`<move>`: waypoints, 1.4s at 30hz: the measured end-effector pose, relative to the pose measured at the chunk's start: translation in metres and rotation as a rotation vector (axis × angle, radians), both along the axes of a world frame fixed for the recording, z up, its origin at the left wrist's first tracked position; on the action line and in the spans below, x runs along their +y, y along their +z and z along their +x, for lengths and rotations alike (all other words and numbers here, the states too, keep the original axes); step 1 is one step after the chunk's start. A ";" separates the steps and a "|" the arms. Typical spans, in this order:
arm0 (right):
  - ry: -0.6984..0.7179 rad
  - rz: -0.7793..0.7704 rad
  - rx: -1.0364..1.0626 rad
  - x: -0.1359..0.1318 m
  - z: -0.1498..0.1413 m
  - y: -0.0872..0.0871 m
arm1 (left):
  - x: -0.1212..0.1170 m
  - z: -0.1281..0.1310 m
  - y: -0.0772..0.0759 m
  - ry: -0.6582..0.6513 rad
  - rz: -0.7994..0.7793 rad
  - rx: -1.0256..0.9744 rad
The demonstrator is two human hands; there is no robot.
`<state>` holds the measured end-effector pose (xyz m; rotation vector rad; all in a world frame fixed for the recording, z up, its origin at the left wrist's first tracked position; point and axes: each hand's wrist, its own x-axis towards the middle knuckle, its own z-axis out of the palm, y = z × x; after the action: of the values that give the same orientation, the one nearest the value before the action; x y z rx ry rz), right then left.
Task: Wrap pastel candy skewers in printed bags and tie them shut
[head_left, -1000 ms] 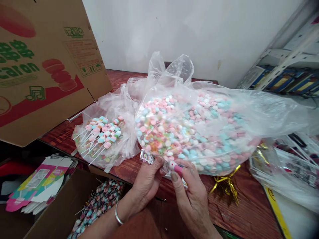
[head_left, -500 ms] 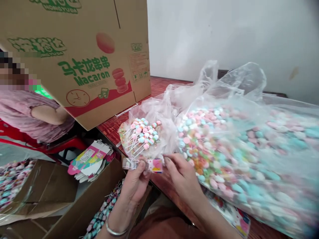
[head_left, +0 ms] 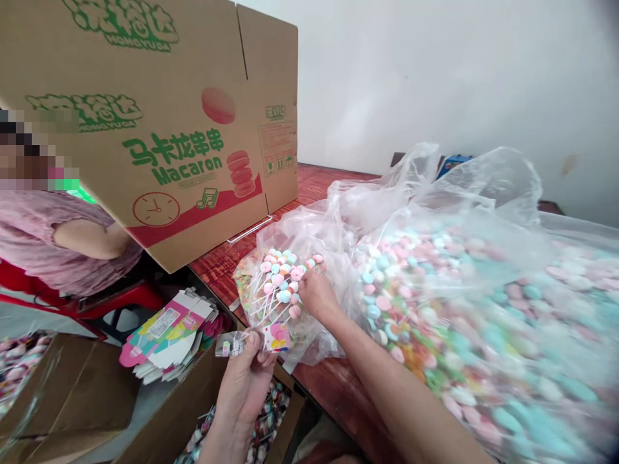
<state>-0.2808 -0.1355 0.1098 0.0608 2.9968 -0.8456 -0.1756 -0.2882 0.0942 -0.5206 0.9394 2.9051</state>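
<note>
My left hand (head_left: 244, 380) pinches a small clear plastic bag (head_left: 276, 338) with a colourful printed end, held level over the table's edge. My right hand (head_left: 320, 298) reaches to the right side of a pile of marshmallow sticks (head_left: 278, 280), pink, white and blue on white sticks. Its fingers are curled in at the candy; what they grip is hidden. The sticks lie on a crumpled clear plastic sheet (head_left: 309, 225). To the right of my right arm, a big clear bag (head_left: 512, 212) bulges with loose pastel sweets.
A tall macaron carton (head_left: 184, 71) stands on the red table (head_left: 322, 177) at the left. Below it are a stack of printed cards (head_left: 164, 328) and open cardboard boxes (head_left: 82, 380) of wrapped candy. A person in a pink top (head_left: 43, 238) sits at far left.
My right hand has left the small bag and moved up to the pile of marshmallow sticks. My left hand, still holding the bag, has shifted left and down. The view has tilted slightly.
</note>
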 end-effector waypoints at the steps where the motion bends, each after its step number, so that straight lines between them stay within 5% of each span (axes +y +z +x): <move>1: -0.006 0.003 0.002 0.004 0.003 0.001 | 0.003 -0.003 -0.001 -0.008 0.023 -0.011; 9: -0.025 0.033 0.142 -0.006 0.032 0.014 | 0.005 -0.018 0.001 0.026 0.126 -0.038; 18: -0.023 -0.019 0.048 -0.057 0.012 0.005 | -0.023 -0.011 -0.001 0.102 0.103 -0.011; 28: -0.185 -0.290 0.065 -0.034 0.011 0.000 | -0.017 -0.014 -0.004 0.063 0.174 -0.065; 32: -0.162 -0.442 0.114 -0.008 0.053 0.020 | -0.002 -0.017 0.002 -0.023 0.260 -0.052; 36: -0.106 -0.496 0.270 0.046 0.129 0.043 | 0.021 -0.017 0.008 -0.099 0.302 -0.070; 42: -0.075 -0.340 0.505 0.135 0.246 0.040 | 0.075 -0.005 0.011 -0.280 0.270 -0.076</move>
<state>-0.0347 -0.0009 0.1498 -0.0572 3.2477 -1.5795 -0.1805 -0.2133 0.1055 -0.4361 0.5468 2.6776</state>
